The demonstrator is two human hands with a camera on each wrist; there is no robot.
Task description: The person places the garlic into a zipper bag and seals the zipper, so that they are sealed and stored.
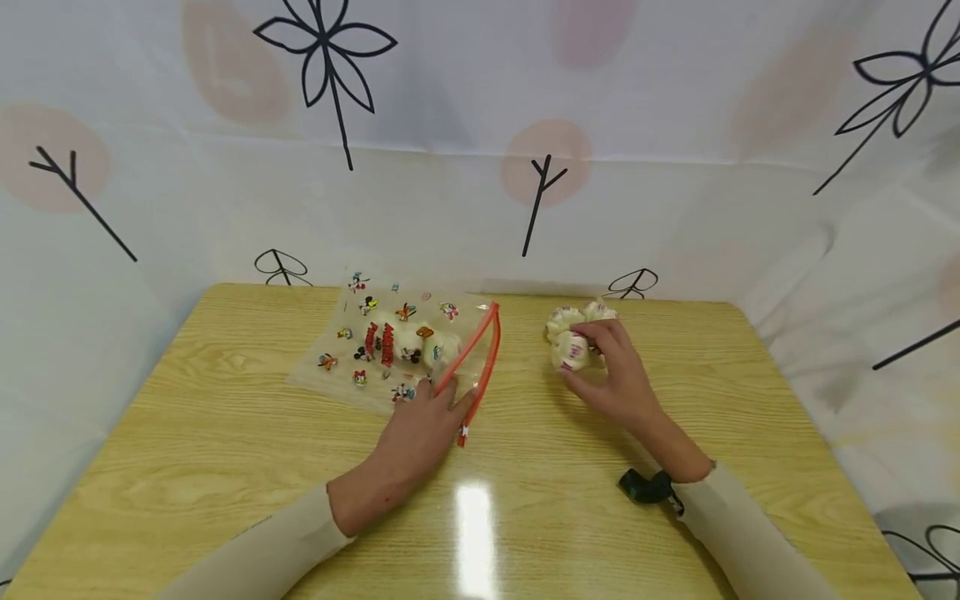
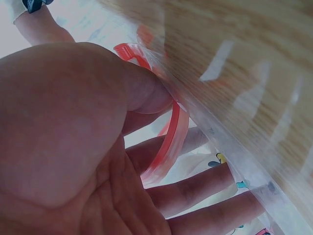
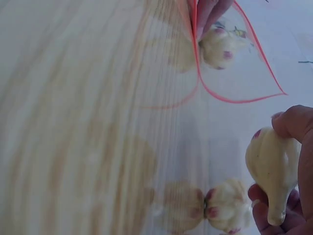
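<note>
A clear zip bag (image 1: 375, 293) printed with cartoon figures lies left of the table's middle, garlic bulbs (image 1: 442, 346) showing through it. Its red-edged mouth (image 1: 489, 354) gapes to the right. My left hand (image 1: 422, 429) holds the bag at this mouth, the thumb against the lip and the fingers spread past the red strip in the left wrist view. To the right, my right hand (image 1: 621, 379) grips a cream garlic bulb (image 3: 269, 159) with purple marks between thumb and fingers. More garlic bulbs (image 1: 562, 320) sit just behind it on the table.
The wooden table (image 1: 225, 450) ends at a white patterned cloth (image 1: 450, 200) at the back and sides. A red zip end (image 1: 462, 435) sticks out at the bag's near corner. A dark wrist device (image 1: 643, 486) hangs at my right cuff.
</note>
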